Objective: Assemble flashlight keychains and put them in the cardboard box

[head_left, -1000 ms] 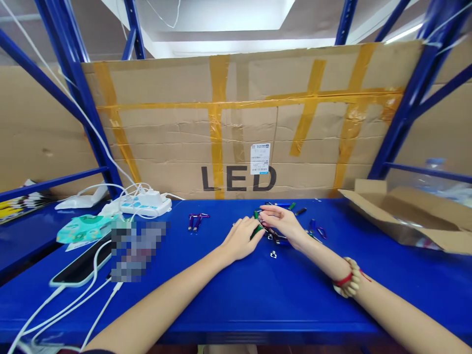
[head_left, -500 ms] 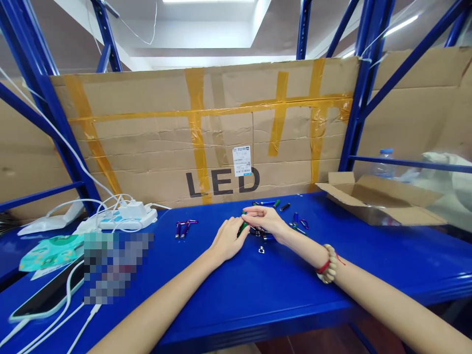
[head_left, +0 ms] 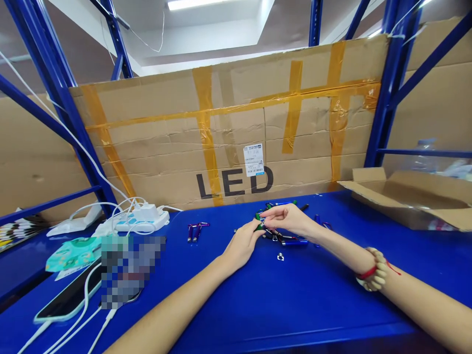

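My left hand (head_left: 242, 246) rests low over the blue table, its fingers closed around a small green keychain flashlight (head_left: 259, 227), mostly covered by the fingers. From the right, my right hand (head_left: 287, 219) pinches the flashlight's upper end, where a bit of green clip and shiny metal shows. Under and behind my right hand lies a pile of similar small parts, among them a blue tube (head_left: 295, 243). A small silver metal piece (head_left: 280, 256) lies just in front of the pile. Two purple keychain flashlights (head_left: 193, 232) lie apart to the left.
A phone (head_left: 70, 292), white cables, a teal packet (head_left: 70, 253) and a power strip (head_left: 142, 222) occupy the left side. An open cardboard box (head_left: 401, 206) stands at the right rear. A taped cardboard sheet (head_left: 177, 162) walls off the back between blue shelf posts.
The view has swung a little left and tilted. Both hands stay together at the green flashlight; the right fingertips now pinch at its upper end, and the left fingers have shifted on it.
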### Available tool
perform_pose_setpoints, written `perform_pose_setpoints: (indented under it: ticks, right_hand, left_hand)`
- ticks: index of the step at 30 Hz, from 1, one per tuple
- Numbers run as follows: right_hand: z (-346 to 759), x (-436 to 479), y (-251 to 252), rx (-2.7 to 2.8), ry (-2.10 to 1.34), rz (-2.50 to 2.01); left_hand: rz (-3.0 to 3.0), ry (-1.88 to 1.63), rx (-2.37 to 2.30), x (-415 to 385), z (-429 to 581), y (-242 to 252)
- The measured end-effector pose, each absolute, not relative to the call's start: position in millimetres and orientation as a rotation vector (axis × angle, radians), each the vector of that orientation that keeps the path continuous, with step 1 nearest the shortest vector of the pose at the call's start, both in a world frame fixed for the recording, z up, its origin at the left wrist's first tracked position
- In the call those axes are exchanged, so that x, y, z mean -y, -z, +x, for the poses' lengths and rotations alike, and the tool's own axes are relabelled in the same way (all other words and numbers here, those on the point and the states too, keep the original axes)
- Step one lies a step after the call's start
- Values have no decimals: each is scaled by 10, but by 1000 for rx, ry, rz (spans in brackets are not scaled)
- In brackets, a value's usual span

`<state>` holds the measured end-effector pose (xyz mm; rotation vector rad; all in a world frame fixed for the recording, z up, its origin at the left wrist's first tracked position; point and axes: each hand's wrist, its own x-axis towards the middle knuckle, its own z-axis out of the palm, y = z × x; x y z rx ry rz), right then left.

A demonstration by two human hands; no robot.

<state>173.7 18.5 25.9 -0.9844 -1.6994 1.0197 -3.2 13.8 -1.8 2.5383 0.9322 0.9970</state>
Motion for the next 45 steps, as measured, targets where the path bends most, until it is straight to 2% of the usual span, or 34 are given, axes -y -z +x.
perform_pose_setpoints:
  ticks: [14, 20, 26, 33, 39, 45]
  right_hand:
    - [1875, -132, -260, 2106, -725, -997]
    - [1767, -49, -230, 1905, -1097, -1130]
    - [1730, -36, -267, 1473, -1659, -1263]
    - [1752, -70, -286, 1347, -1740, -1276]
    - [1717, -29, -296, 1462, -1587, -1314]
    - [1839, -142, -282, 1901, -807, -1232]
  left_hand:
    - [2710, -944, -842, -113, -53, 71]
    - [2829, -914, -912, -107, -84, 101]
    - [2877, -971, -830, -94, -89, 58]
    - [2822, -1047, -805, -92, -74, 32]
    - [2825, -953, -917, -83, -47, 29]
    - [2682, -916, -1106, -129, -2, 51]
